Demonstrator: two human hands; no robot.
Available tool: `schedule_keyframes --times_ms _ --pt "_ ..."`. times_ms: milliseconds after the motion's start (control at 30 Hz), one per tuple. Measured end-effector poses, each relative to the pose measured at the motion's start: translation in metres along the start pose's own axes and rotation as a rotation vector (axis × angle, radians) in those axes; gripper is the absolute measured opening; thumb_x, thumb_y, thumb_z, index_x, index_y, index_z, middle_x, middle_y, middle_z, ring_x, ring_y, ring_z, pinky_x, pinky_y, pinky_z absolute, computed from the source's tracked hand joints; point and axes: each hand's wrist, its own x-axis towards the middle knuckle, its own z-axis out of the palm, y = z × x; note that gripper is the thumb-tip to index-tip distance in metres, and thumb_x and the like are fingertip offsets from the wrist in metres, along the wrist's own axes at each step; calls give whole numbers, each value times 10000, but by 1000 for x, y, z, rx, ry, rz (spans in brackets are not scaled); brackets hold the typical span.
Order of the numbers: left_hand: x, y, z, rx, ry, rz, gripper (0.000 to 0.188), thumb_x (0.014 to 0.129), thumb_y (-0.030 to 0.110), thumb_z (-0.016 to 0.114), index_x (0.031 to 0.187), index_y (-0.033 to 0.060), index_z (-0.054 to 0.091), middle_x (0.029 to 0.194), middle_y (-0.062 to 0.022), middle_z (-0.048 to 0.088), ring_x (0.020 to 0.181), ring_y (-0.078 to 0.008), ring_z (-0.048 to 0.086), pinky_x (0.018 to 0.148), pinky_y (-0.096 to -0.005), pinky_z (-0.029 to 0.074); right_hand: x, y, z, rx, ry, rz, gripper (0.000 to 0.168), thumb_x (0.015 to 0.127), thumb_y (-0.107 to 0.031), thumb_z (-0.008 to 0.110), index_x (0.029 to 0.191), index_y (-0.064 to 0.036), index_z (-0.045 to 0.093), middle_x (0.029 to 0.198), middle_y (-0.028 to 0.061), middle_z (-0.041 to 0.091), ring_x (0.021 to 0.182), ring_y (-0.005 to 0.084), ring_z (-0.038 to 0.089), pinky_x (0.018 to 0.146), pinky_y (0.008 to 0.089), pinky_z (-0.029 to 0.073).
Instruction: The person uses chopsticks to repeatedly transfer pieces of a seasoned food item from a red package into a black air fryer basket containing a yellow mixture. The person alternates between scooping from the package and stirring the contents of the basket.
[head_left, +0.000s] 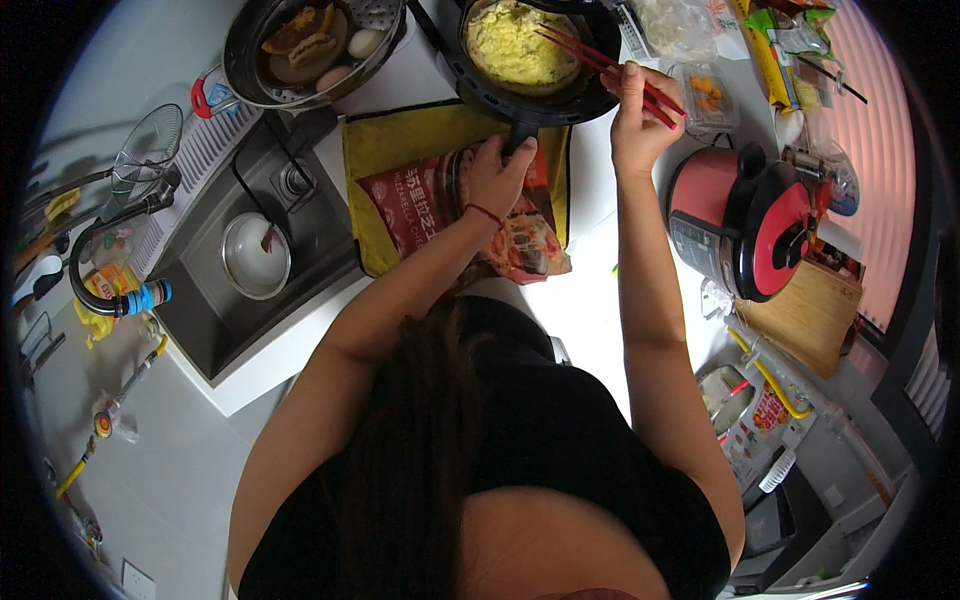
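My left hand (499, 174) grips the black handle (520, 138) of a frying pan (536, 111) at the top centre. Yellow, scrambled-looking food (517, 46) lies in a round layer inside the pan, with a pale browned edge around it. In my right hand (637, 124) is a pair of red chopsticks (581, 51), their tips over the right side of the food. Beneath my left wrist lies a red plastic food bag (420, 196) printed with a pizza picture and writing. That bag rests partly on a yellow cloth (369, 225) with dark edging.
Left of the pan, a metal steamer pot (240, 90) holds eggs and other food. A steel bowl (257, 274) sits in the dark sink (202, 322), near a black faucet (79, 262). To the right stand a red electric cooker (697, 187), a clear container (709, 112) and a wooden cutting board (806, 315).
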Motion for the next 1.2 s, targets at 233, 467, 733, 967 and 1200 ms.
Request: schedule_keyframes --times_ms 233,467,733,967,1200 --pt "-2 8 1 61 10 -4 323 918 332 654 936 15 592 761 -8 551 687 -109 505 641 -283 416 6 2 -7 -65 14 116 197 944 -121 671 883 63 635 833 107 667 709 167 691 630 276 590" --pt "-1 2 -1 43 1 20 325 918 333 656 946 14 596 773 -8 554 710 -107 507 655 -285 422 3 -2 -2 -338 -141 -250 99 853 -86 763 837 -1 714 821 87 689 717 179 647 652 256 497" --pt "-1 4 1 34 8 -26 324 917 329 657 934 12 592 771 -11 555 698 -106 503 654 -282 422 7 31 -4 -289 -48 -129 188 857 -152 770 771 -11 680 746 82 666 640 177 626 609 261 494" --pt "-4 10 3 30 23 -5 331 911 327 663 895 7 581 744 -15 546 677 -103 500 639 -276 420 9 12 -8 -275 -96 -61 204 911 -135 717 856 49 647 792 94 678 688 166 673 661 270 551" --pt "-3 11 2 21 9 -2 329 911 322 667 895 5 578 739 -17 546 668 -104 499 626 -281 418 12 -7 -7 -397 -149 -203 196 915 -131 718 858 47 661 783 80 688 704 142 673 670 248 530"
